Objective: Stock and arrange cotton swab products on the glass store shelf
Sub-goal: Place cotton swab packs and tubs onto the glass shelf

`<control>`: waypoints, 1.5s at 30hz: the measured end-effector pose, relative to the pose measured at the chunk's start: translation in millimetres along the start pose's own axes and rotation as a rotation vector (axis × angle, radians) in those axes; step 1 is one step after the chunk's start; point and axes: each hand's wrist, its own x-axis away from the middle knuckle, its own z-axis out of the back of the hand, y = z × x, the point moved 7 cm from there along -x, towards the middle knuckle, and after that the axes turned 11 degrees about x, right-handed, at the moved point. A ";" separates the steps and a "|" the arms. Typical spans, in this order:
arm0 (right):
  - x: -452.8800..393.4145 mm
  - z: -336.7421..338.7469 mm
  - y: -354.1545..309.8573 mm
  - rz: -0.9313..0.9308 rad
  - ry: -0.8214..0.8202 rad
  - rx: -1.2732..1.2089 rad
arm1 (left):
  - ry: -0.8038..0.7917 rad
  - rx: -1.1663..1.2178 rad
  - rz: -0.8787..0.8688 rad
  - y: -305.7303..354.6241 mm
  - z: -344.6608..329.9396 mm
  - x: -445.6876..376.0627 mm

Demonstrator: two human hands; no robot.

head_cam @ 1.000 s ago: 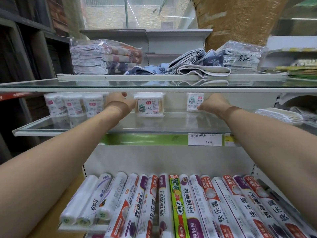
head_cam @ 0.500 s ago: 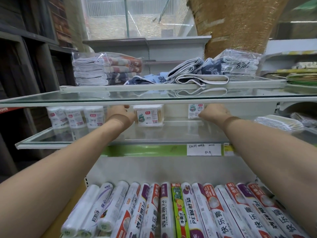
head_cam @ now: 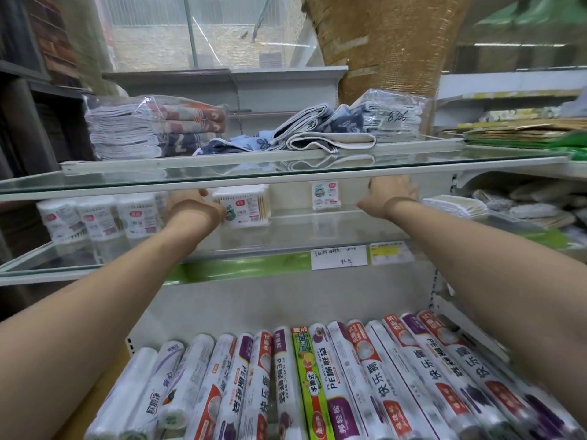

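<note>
1. Both hands reach deep under the upper glass shelf (head_cam: 286, 173), whose front edge cuts across them. The fingers of the right hand (head_cam: 392, 193) are hidden, so I cannot tell whether it holds anything.
2. The left hand (head_cam: 187, 206) lies against the left side of the swab box (head_cam: 244, 206); its fingertips are out of sight, and I cannot tell whether it grips the box or only touches it.
3. The swab box stands on the middle glass shelf (head_cam: 286, 228), a clear, squarish plastic case with pale sticks packed upright inside and a white label with a small red mark.
4. A smaller swab pack (head_cam: 327, 195) stands further back near the right hand, flat and white-labelled.
5. At the left of the same shelf, round tubs (head_cam: 95, 219) of swabs stand in a row, blurred behind the glass.
6. Folded cloths (head_cam: 152, 131) in crinkly clear wrap lie on the top shelf; glossy rolls (head_cam: 286, 385) lie side by side below.
</note>
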 end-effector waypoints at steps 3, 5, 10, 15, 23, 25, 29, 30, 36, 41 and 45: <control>9.5 6.3 23.1 -0.038 -0.006 0.109 | -0.020 0.042 -0.042 -4.3 0.6 4.8; 16.1 8.5 44.3 -0.085 -0.038 0.182 | -0.039 0.049 -0.067 -6.9 0.2 7.9; 35.2 -4.7 97.7 -0.264 -0.223 0.186 | -0.032 0.078 -0.145 1.6 1.9 22.9; 43.5 8.0 94.7 -0.224 -0.148 0.025 | -0.063 0.077 -0.196 9.1 -3.3 31.8; 60.5 15.4 29.7 -0.022 -0.102 -0.506 | -0.103 0.091 -0.250 15.6 1.2 45.9; 63.2 16.7 9.4 0.014 -0.107 -0.650 | -0.131 0.124 -0.254 16.9 -0.3 48.7; 68.2 17.1 -31.2 0.079 -0.165 -0.963 | -0.191 0.171 -0.262 20.9 -7.3 53.3; 70.2 18.2 -39.8 0.094 -0.187 -1.028 | -0.204 0.181 -0.269 23.0 -9.8 55.1; 81.5 21.6 -76.4 0.152 -0.327 -1.185 | -0.340 0.269 -0.308 33.9 -27.5 64.9; 86.7 18.9 -93.6 0.152 -0.373 -1.209 | -0.425 0.328 -0.273 36.0 -40.3 64.4; 89.1 20.4 -99.4 0.189 -0.427 -1.219 | -0.429 0.426 -0.235 31.8 -44.5 60.4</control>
